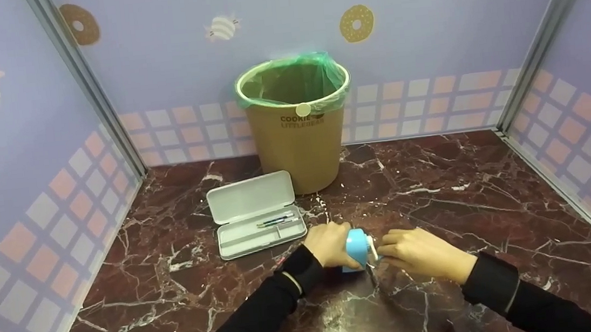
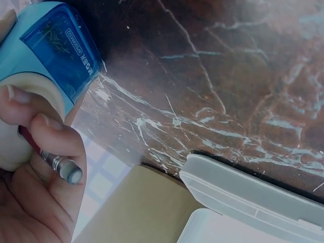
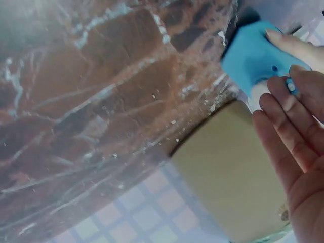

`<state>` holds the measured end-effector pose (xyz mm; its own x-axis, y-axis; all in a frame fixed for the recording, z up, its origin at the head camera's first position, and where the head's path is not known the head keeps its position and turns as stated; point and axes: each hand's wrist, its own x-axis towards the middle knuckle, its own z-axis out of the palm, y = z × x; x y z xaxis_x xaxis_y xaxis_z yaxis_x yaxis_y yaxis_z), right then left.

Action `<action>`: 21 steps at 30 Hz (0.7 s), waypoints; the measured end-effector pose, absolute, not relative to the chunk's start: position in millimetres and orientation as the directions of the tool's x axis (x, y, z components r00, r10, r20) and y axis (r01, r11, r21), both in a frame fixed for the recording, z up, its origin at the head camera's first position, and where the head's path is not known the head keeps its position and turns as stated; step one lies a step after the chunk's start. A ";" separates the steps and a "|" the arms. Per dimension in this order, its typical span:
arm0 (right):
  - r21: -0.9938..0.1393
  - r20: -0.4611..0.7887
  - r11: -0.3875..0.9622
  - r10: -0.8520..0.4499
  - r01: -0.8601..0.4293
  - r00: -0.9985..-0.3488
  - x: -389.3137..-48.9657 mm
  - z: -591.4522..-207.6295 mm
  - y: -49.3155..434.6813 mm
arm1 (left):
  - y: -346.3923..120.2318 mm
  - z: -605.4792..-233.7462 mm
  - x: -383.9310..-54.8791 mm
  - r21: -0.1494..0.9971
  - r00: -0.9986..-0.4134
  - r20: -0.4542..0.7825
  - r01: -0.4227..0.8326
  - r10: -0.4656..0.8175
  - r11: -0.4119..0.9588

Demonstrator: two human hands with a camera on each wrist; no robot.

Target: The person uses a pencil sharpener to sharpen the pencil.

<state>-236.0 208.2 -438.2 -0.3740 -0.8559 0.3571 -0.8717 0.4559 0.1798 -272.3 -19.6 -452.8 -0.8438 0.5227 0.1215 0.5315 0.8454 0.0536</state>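
the left hand [image 1: 329, 244] has its fingers clamped round a blue sharpener [image 1: 357, 247] and pencil [image 2: 50, 158], near-right of the open case [image 1: 251, 198]; the right hand [image 1: 417, 252] pinches the crank [image 1: 372, 247].

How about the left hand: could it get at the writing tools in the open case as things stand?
Probably yes: the left hand is close by, the lid is raised and nothing covers the writing tools. It would likely need to release the blue sharpener first.
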 end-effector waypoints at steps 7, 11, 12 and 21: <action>0.252 0.410 0.455 -0.850 -0.854 -0.331 -238.4 -432.8 209.1 | -19.3 -454.9 -271.5 0.048 -0.830 0.147 0.549 0.538 0.834; 0.273 0.419 0.451 -0.851 -0.850 -0.316 -239.5 -430.2 209.3 | -19.6 -455.7 -272.6 0.057 -0.827 0.142 0.555 0.544 0.830; 0.278 0.421 0.450 -0.851 -0.848 -0.313 -239.7 -429.6 209.5 | -19.9 -455.9 -272.7 0.059 -0.826 0.139 0.558 0.546 0.828; 0.329 0.428 0.481 -0.843 -0.813 -0.326 -246.1 -425.4 210.7 | -21.0 -459.0 -273.9 0.045 -0.804 0.161 0.585 0.572 0.810</action>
